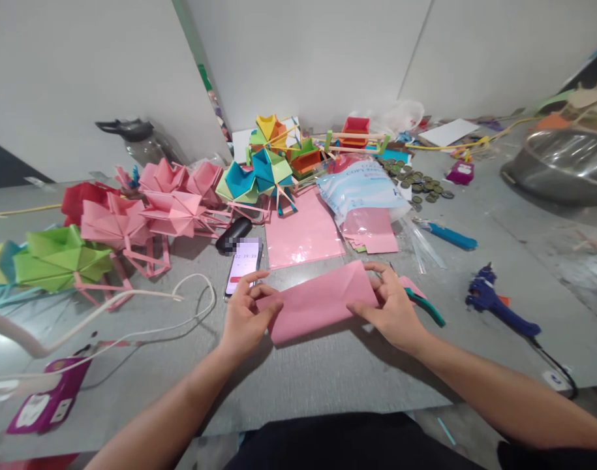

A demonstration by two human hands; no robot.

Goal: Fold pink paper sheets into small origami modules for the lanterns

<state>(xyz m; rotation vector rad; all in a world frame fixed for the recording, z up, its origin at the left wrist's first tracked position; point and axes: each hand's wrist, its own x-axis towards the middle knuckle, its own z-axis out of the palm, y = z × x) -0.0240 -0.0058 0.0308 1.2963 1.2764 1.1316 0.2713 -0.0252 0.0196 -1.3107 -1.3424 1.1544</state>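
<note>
A folded sheet of pink paper (318,303) is held just above the grey table, tilted so its right end sits higher. My left hand (249,310) pinches its left end between thumb and fingers. At the right end, my right hand (391,303) grips it the same way, thumb on the front face. Behind the left fingers lies a phone (244,264) with a timer on its screen. Teal-handled scissors (428,307) lie beside my right hand, partly hidden. Flat pink sheets (303,232) rest beyond the folded paper.
Folded pink paper flowers (115,219) and a green one (61,258) stand at left. A plastic paper pack (361,186) lies behind. To the right are a blue glue gun (501,303), a blue cutter (452,235), coins (420,183) and a metal bowl (562,163). A white cable (200,320) crosses the left.
</note>
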